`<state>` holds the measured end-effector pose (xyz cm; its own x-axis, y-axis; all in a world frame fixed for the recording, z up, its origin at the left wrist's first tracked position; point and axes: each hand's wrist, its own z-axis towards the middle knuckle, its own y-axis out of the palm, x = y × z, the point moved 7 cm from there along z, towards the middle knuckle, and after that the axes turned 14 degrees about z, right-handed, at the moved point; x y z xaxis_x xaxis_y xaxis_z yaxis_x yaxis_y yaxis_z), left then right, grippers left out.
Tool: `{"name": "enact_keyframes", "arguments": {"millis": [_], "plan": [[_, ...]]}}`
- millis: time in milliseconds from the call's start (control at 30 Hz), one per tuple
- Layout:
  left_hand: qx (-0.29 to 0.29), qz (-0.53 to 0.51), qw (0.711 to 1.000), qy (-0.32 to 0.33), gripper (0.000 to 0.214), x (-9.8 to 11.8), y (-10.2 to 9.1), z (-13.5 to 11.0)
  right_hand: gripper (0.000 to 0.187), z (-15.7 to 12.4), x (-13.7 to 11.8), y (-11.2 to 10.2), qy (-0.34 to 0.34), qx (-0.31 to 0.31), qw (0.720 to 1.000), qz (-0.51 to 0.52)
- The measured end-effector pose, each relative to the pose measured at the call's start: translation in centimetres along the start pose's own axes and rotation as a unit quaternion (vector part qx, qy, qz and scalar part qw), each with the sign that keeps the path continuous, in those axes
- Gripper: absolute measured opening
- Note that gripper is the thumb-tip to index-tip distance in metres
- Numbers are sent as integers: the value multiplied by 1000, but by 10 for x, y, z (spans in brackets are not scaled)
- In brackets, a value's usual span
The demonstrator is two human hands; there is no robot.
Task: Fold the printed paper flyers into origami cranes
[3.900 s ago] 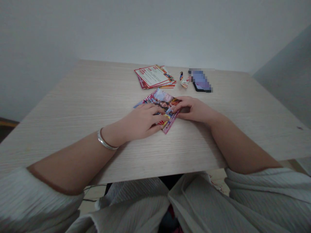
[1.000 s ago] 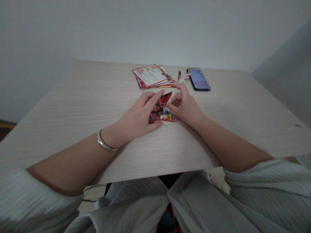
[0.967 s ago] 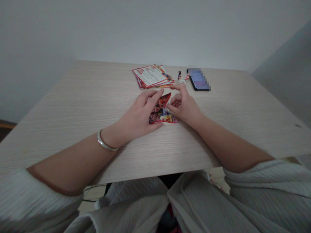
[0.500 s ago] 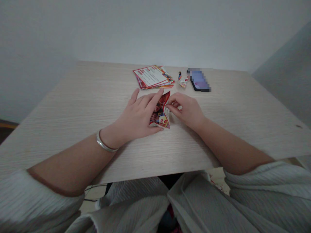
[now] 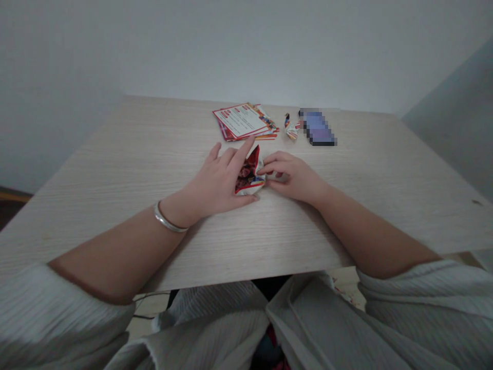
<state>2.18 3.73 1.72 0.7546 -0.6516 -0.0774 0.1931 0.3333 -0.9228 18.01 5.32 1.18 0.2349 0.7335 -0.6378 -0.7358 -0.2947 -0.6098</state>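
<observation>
A glossy printed paper sheet (image 5: pixel 248 174), red and dark with food pictures and a white back, lies partly folded on the table with its right edge curled up. Fingers spread, my left hand (image 5: pixel 215 180) rests flat over the left part of the sheet and covers much of it. The left thumb lies along the lower edge, the index finger near the upper one. At the curled right edge, my right hand (image 5: pixel 296 174) has its fingers bent, the paper edge between thumb and fingertips.
A stack of printed leaflets (image 5: pixel 242 121) lies behind my hands. To its right are a crumpled piece of printed paper (image 5: pixel 291 127) and a phone (image 5: pixel 319 127) with a blurred screen. The pale wooden table (image 5: pixel 134 144) meets a wall at its back.
The sheet's right side has been folded further to the left, so less of its printed face shows. My right fingers have moved slightly left with it. The left hand stays flat on the paper.
</observation>
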Motion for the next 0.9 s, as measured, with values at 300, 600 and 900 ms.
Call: {"name": "enact_keyframes", "arguments": {"millis": [300, 600, 900], "plan": [[-65, -55, 996, -25, 138, -1, 6, 2, 18, 3, 2, 8, 7, -21, 999, -25], [-88, -29, 995, -42, 121, 1, 1, 4, 9, 3, 3, 11, -12, -13, 997, -71], [-84, 29, 996, -29, 132, 6, -8, 6, 14, 1, 3, 6, 36, 7, 995, -88]]}}
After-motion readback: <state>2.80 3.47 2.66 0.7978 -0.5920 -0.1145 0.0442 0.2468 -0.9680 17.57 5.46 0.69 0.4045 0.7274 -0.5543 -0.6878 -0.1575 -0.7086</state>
